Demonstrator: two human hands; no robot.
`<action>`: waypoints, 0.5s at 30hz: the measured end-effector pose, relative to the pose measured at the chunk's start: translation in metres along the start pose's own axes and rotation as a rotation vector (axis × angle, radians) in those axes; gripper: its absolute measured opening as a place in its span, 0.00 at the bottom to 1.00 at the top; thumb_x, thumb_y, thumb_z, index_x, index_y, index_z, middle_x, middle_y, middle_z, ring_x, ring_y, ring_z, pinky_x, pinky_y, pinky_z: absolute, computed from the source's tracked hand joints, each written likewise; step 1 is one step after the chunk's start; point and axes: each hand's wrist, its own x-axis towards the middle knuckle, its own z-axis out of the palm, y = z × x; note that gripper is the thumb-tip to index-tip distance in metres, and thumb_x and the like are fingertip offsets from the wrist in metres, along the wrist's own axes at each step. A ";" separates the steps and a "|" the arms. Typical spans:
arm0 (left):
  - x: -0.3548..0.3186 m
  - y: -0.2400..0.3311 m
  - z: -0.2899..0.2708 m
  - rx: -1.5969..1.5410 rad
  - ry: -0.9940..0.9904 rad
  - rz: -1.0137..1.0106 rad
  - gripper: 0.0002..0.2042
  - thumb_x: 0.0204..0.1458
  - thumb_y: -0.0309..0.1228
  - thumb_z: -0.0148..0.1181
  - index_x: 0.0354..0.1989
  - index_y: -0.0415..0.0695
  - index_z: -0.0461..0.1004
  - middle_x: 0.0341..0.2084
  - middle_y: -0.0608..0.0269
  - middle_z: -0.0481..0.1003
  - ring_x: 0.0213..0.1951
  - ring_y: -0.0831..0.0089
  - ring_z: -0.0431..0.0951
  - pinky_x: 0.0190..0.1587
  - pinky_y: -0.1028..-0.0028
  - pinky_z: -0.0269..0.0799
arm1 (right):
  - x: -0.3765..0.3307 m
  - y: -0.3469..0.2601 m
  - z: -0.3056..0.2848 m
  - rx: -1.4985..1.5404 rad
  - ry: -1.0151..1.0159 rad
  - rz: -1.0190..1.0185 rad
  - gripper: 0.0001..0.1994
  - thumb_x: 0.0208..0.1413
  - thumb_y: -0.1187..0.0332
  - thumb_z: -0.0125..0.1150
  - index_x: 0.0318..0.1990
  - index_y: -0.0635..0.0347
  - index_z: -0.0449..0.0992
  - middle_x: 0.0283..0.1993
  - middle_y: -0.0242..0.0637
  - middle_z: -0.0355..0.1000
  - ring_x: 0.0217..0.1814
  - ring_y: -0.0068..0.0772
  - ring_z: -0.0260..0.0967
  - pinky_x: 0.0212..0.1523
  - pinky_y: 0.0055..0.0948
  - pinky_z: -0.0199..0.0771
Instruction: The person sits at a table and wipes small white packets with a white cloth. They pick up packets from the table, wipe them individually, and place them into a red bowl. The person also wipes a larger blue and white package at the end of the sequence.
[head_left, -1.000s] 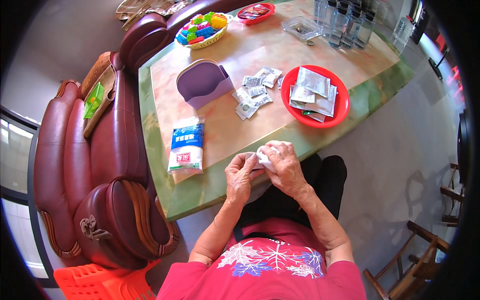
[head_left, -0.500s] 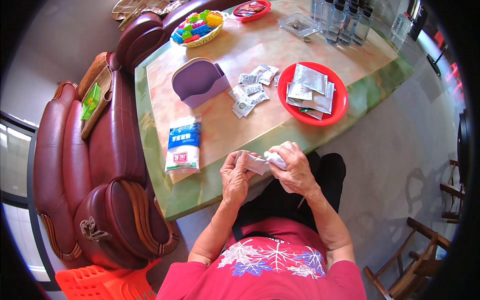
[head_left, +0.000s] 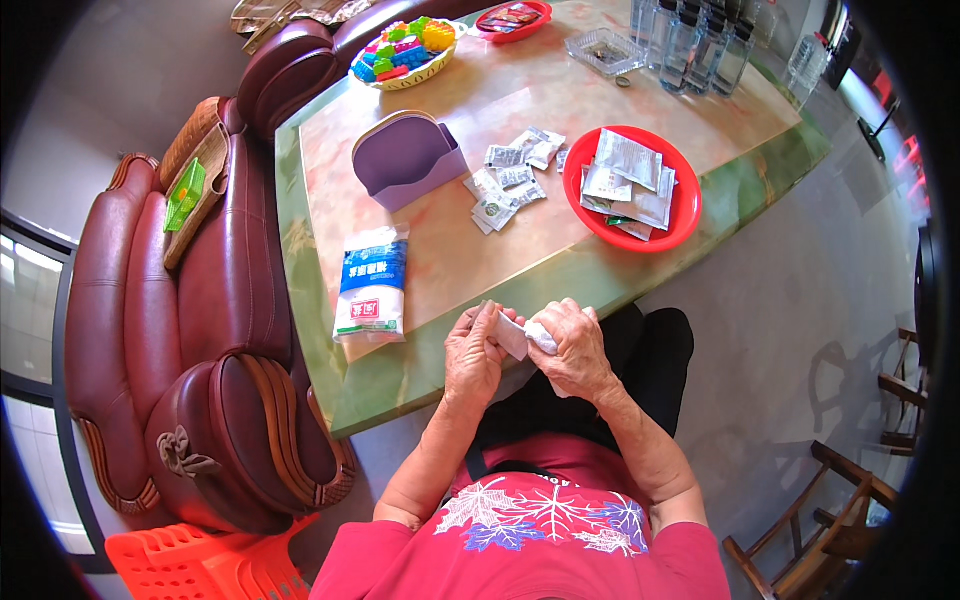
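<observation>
Just off the table's near edge, my left hand [head_left: 473,350] is closed on a small pale sachet [head_left: 512,338]. Beside it, my right hand [head_left: 574,350] grips a crumpled white cloth [head_left: 541,337], which meets the sachet's right side. Beyond my hands stands a red bowl [head_left: 688,205] holding several silver-white packets [head_left: 628,160]. Several small white sachets [head_left: 512,175] lie loose in a pile to the bowl's left. A purple open container [head_left: 425,178] is left of that pile. Nearer me lies a plump blue-and-white plastic bag [head_left: 370,285].
A marble-patterned table [head_left: 450,270] with a green border fills the middle. At its far side are a basket of colourful blocks [head_left: 432,68], a small red tray [head_left: 512,34], a glass ashtray [head_left: 606,50] and clear bottles [head_left: 705,55]. A maroon sofa [head_left: 235,240] flanks the left, a wooden chair [head_left: 830,520] the lower right.
The right hand and its cloth have shifted slightly left and lower, closer to the left hand. The sachet now tilts more steeply. The whole view has moved a little.
</observation>
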 end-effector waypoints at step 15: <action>0.013 -0.010 -0.016 0.052 -0.074 0.077 0.06 0.62 0.30 0.55 0.40 0.41 0.71 0.39 0.55 0.77 0.40 0.66 0.79 0.43 0.62 0.79 | 0.017 -0.002 0.011 0.114 0.062 -0.077 0.19 0.43 0.75 0.63 0.47 0.62 0.74 0.48 0.46 0.67 0.51 0.53 0.63 0.53 0.43 0.67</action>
